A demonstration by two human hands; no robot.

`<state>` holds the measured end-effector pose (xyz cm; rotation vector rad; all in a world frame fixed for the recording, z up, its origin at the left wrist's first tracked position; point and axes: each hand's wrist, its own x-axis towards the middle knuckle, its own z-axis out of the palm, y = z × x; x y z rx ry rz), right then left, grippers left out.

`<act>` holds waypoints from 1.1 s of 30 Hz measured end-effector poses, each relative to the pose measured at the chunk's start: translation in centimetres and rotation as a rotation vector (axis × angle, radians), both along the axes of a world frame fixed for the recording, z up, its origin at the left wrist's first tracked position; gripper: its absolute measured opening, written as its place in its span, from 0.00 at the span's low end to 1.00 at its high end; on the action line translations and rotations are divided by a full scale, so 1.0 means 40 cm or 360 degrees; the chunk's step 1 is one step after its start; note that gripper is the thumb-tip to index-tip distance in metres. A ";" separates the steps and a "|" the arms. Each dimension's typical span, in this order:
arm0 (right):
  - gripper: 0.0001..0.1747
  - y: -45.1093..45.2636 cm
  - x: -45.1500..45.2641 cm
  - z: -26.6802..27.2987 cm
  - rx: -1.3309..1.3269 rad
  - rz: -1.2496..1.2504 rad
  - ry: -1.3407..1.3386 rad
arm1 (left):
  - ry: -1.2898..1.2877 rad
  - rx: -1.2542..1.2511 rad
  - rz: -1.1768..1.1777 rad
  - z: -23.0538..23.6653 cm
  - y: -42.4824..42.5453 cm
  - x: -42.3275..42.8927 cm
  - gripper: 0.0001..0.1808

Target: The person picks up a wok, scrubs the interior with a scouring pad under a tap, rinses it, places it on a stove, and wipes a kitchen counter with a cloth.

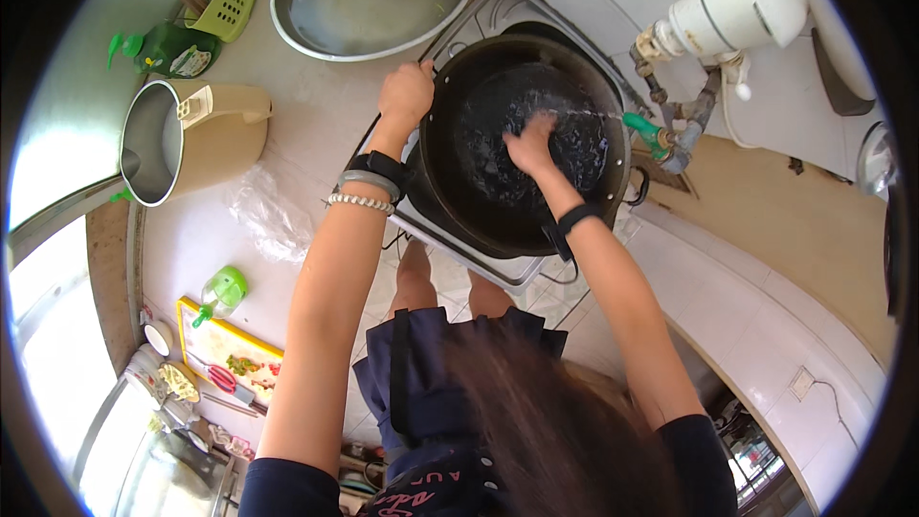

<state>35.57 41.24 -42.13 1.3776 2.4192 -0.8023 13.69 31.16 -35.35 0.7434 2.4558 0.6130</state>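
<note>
A large dark wok (467, 194) with water in its bottom rests on a steel gas stove (495, 11). My left hand (407, 92) is closed at the wok's left rim, around its side handle, which the fist mostly hides. Inside the wok, my right hand (531, 143) dips into the rippling water (574, 158). Its thumb stands apart from the fingers, whose tips are blurred, and I see nothing held in it. From the right, a thin stream runs out of a green tap nozzle (644, 131) into the wok. A second black handle (639, 187) sticks out on the wok's right side.
Left of the stove are a wide metal basin (287, 21), a beige pitcher (222, 136), a green pump bottle (172, 50) and a crumpled plastic bag (269, 215). Lower left, scissors (222, 378) lie on a yellow-rimmed cutting board (215, 341). Pipes (689, 115) project at right.
</note>
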 end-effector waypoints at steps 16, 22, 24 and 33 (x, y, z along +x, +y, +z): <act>0.33 -0.201 -0.062 0.211 -0.0500 0.0466 0.0606 | 0.0222 -0.0042 -0.0205 -0.021 0.027 -0.014 0.27; 0.25 -0.179 0.196 0.315 -0.0560 0.0751 0.0125 | 0.0224 -0.0093 -0.0205 -0.020 0.019 -0.020 0.27; 0.22 -0.117 0.292 0.298 -0.0203 0.0949 0.0022 | 0.0195 -0.0082 -0.0199 -0.010 0.031 -0.011 0.27; 0.29 0.133 0.248 0.156 0.0333 0.1011 -0.0274 | 0.0051 -0.0077 -0.0159 0.000 0.036 -0.013 0.26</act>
